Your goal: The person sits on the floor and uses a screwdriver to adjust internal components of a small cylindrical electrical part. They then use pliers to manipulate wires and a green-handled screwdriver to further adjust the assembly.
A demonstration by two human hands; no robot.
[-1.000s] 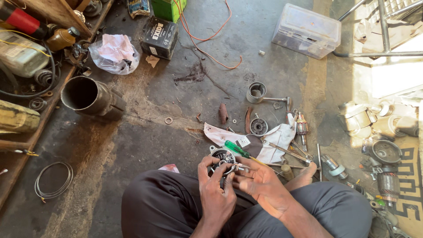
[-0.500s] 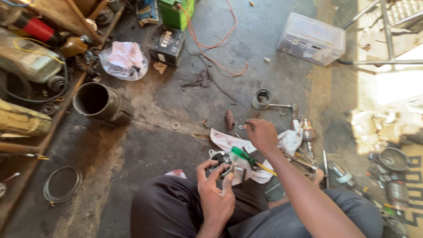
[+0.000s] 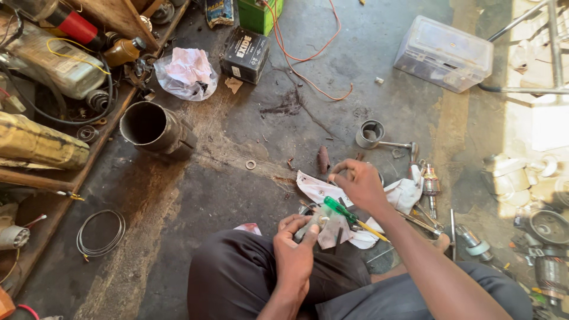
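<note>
Your left hand point(image 3: 294, 246) is closed around a small metal part point(image 3: 312, 223), holding it steady above your lap just beside the green-handled screwdriver point(image 3: 349, 216). Your right hand point(image 3: 357, 183) reaches beyond the screwdriver, fingertips pinched at the white rag point(image 3: 318, 188); what they grip you cannot tell. Far beyond the screwdriver, a clear plastic box point(image 3: 443, 53) lies closed, contents unclear.
</note>
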